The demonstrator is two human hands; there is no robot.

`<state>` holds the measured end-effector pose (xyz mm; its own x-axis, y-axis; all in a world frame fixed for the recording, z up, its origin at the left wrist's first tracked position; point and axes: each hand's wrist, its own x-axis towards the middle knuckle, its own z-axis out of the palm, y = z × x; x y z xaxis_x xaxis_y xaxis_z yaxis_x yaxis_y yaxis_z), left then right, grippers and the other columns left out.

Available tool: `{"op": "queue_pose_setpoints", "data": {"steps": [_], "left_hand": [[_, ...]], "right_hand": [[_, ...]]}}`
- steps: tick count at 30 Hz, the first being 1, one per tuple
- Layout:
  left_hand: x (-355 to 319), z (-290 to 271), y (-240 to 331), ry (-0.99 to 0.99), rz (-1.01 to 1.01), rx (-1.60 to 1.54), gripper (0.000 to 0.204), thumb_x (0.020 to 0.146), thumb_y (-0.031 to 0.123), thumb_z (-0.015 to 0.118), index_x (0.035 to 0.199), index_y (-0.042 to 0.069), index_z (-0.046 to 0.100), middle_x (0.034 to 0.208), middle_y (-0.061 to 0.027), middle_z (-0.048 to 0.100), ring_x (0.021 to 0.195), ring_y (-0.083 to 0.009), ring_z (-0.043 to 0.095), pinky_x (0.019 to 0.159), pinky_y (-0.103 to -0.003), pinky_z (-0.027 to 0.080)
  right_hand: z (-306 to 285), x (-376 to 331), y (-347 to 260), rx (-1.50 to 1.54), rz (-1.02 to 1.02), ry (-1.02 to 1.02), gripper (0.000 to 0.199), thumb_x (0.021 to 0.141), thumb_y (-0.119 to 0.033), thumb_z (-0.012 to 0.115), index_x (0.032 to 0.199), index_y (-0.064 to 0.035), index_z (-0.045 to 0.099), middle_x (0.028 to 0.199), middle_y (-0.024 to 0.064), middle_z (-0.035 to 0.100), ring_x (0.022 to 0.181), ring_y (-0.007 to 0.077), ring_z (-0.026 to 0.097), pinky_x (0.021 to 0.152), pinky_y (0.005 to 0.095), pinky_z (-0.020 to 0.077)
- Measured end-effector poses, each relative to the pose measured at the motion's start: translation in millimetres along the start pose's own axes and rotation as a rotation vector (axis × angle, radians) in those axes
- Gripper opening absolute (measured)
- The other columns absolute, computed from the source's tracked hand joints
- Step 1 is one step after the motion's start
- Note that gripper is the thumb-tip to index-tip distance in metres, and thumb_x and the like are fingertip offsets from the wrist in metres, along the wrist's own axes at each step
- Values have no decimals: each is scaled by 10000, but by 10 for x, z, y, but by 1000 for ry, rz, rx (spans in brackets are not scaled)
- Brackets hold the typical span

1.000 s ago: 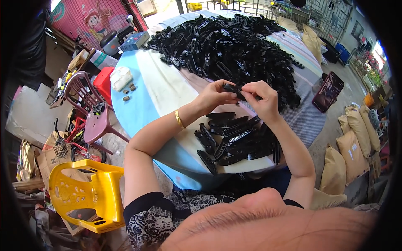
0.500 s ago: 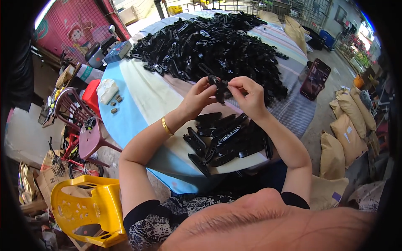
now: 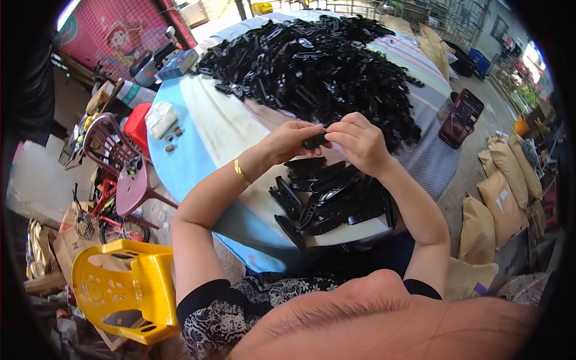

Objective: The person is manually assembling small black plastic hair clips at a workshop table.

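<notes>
Clock hours run from the glossy black plastic part (image 3: 314, 141) held at the centre: a yellow plastic armchair with a cut-out back (image 3: 151, 283) stands at eight o'clock, beside a person in a black-and-white patterned top (image 3: 219, 324). At six o'clock, a loose cluster of long, narrow black plastic pieces (image 3: 354, 210) lies on the near side of a round table under blue, cream and grey striped cloth (image 3: 222, 129). Just beyond the cluster, the left hand (image 3: 294, 141), a gold-coloured bangle (image 3: 240, 171) at its wrist, holds the part between thumb and curled fingers; the right hand (image 3: 363, 144) pinches narrowly at its right end, though whether a smaller piece sits between those fingertips cannot be told. A dark smartphone (image 3: 462, 119) tilts at three o'clock; tan sacks (image 3: 503, 203) stand at four. Small brown rolls (image 3: 170, 147) lie near a crumpled white bag (image 3: 160, 120) at nine. At twelve, a broad heap of similar black pieces (image 3: 312, 78) spreads across the far side, with a blue rectangular box (image 3: 178, 64) at ten.
</notes>
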<state>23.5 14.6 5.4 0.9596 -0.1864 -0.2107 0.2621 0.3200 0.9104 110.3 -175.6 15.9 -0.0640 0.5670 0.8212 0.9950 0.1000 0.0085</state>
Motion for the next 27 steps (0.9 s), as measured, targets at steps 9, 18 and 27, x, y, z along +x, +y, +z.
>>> {"op": "queue_pose_setpoints", "data": {"steps": [9, 18, 27], "left_hand": [[-107, 5, 79, -8, 20, 376, 371, 874, 64, 589, 1219, -46, 510, 1072, -119, 633, 890, -177, 658, 772, -246, 541], [-184, 225, 47, 208, 596, 1216, 407, 752, 28, 659, 1153, 44, 592, 936, -165, 659, 822, -272, 654, 719, -313, 511], [-334, 451, 46, -290, 725, 1244, 421, 771, 134, 710, 1149, 4, 578, 1059, -152, 627, 991, -280, 596, 882, -365, 458]], "right_hand": [[29, 10, 14, 105, 116, -65, 193, 684, -45, 677, 876, -52, 659, 902, 49, 651, 847, 217, 589, 689, 292, 512], [11, -53, -9, 301, 532, -190, 303, 727, -127, 726, 995, -13, 643, 803, 132, 657, 669, 216, 645, 638, 283, 514], [73, -272, 430, 616, 722, -149, 239, 867, -205, 629, 1024, -29, 662, 818, 75, 678, 669, 108, 609, 599, 227, 479]]}}
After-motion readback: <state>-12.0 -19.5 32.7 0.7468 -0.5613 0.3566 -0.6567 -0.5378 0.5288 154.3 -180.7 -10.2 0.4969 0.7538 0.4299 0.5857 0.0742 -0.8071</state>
